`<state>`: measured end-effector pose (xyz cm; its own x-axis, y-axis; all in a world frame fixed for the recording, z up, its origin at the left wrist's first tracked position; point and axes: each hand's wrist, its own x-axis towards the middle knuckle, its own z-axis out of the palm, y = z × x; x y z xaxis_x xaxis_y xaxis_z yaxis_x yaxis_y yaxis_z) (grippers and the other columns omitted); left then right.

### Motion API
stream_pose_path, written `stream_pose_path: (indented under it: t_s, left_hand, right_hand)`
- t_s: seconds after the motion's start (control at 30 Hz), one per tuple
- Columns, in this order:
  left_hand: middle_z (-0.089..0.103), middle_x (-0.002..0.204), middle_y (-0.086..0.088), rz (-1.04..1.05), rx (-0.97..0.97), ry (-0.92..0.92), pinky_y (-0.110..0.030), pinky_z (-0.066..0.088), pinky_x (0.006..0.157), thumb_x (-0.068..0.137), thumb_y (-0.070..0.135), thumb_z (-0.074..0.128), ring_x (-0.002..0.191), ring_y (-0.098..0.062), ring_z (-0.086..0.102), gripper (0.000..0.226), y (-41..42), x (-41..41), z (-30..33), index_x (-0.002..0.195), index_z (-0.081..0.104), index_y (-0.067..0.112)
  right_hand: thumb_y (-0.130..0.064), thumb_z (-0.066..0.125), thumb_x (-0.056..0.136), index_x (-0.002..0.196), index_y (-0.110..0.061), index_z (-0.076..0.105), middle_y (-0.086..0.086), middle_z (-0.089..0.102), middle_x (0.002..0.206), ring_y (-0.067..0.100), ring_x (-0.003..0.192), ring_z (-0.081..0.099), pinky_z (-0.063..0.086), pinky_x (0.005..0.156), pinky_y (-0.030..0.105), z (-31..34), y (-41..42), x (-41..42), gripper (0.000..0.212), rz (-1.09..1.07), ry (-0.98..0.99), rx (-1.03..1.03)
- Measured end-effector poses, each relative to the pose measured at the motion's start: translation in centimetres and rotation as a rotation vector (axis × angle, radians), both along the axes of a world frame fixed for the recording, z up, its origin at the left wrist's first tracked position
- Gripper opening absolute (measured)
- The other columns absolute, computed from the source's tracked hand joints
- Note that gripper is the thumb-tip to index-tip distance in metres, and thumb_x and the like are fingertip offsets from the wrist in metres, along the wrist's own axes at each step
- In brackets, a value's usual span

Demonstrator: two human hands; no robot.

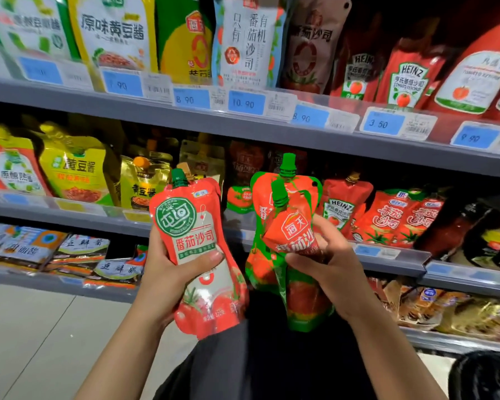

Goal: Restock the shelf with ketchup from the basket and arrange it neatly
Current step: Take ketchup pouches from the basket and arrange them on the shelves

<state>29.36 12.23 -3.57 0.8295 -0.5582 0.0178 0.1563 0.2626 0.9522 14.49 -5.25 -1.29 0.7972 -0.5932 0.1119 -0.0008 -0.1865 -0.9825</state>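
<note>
Three ketchup pouches are in hand, all spout-up with their long axes near vertical. The left hand (168,272) has its grip clamped round the waist of one ketchup pouch (199,255), thumb across the label. The right hand (326,267) pinches two green-capped pouches (286,235) together, one overlapping the other. Straight ahead — just behind the right hand's pair — lies the middle shelf (387,255), where Heinz pouches (344,209) and other red ketchup packs stand. The right hand is nearer that row, so its pouches likely go in first. No basket is in view.

Grey shelf (272,131) tiers carry yellow soybean-paste pouches (75,171) left, red ketchup pouches (387,217) right.
</note>
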Motion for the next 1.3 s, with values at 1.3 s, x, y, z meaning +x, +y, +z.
stream_pose_path:
  t_s: [1.3]
  left_hand:
    - [0.070, 0.109, 0.002, 0.205, 0.016, 0.044, -0.027, 0.057, 0.069, 0.049, 0.004, 0.083, 0.096, -0.018, 0.069, 0.089, 0.6, 4.4, -5.8, 0.126, 0.047, 0.030]
  right_hand:
    - [0.014, 0.059, 0.081, 0.098, -0.018, 0.049, 0.004, 0.065, 0.093, 0.025, 0.093, 0.061, 0.047, 0.096, 0.055, -4.2, -5.4, 15.9, 0.038, -0.121, -0.024, 0.202]
